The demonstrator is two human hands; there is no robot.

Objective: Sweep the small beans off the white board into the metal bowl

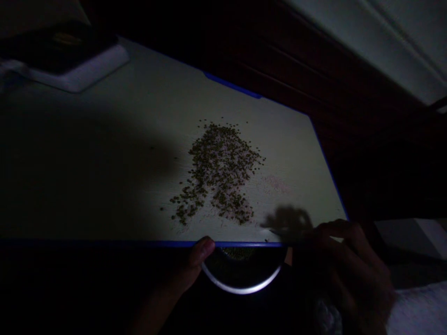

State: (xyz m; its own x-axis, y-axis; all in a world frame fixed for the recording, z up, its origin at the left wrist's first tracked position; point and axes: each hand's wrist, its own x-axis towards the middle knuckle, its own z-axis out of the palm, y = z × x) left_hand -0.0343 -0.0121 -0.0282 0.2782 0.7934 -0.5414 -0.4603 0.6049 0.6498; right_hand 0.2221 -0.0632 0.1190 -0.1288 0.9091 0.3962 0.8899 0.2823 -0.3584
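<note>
Small green mung beans [221,163] lie in a loose heap on a pale, blue-edged tabletop [296,144], mixed with fine pinkish crumbs. Below the near edge sits a dark round bowl [244,291] with a shiny rim; more green beans [239,252] show inside. My left hand [195,260] is at the bowl's left rim, its thumb over the table edge and its other fingers hidden. At the right end of this edge, my right hand [356,270] is curled with fingers together; darkness hides what they hold. Its shadow falls on the tabletop.
A white device with a dark top [80,70] stands at the far left of the tabletop. Dark reddish wood panels [279,60] rise behind. A pale box-like object [412,237] is at the right, beside light fabric [422,307]. The light is very dim.
</note>
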